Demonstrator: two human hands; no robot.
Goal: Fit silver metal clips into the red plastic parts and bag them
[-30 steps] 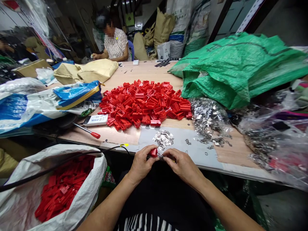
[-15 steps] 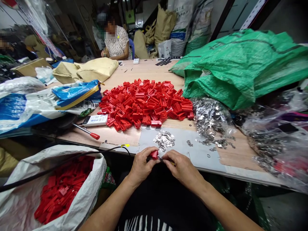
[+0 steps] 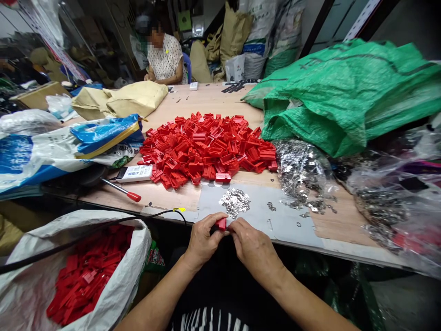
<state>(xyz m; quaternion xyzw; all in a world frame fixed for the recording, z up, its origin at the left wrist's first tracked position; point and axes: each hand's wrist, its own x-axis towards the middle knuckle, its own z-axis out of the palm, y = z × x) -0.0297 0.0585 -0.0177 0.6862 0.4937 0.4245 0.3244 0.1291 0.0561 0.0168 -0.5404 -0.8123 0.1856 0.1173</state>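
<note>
Just in front of the table's near edge, my left hand (image 3: 204,240) pinches a small red plastic case (image 3: 221,224) between thumb and fingers. My right hand (image 3: 253,241) meets it from the right, fingers closed at the case's right end. The thin screwdriver-like tool in it, with a metal shaft, is now almost wholly hidden by the fingers. Beyond both hands lies a small heap of shiny metal plates (image 3: 234,202) on a grey sheet (image 3: 260,195). A large pile of red plastic cases (image 3: 206,149) covers the table behind that.
A white sack (image 3: 138,266) of red cases stands at the lower left, a black cable (image 3: 103,224) crossing it. A red-handled lever (image 3: 132,196) juts out at left. Bags of metal parts (image 3: 303,170) and a green sack (image 3: 344,92) fill the right. A person (image 3: 165,59) sits across the table.
My right hand has shifted slightly left, closer to the red case, and its fingers have turned over the tool. The shaft and yellowish handle seen before are now covered.
</note>
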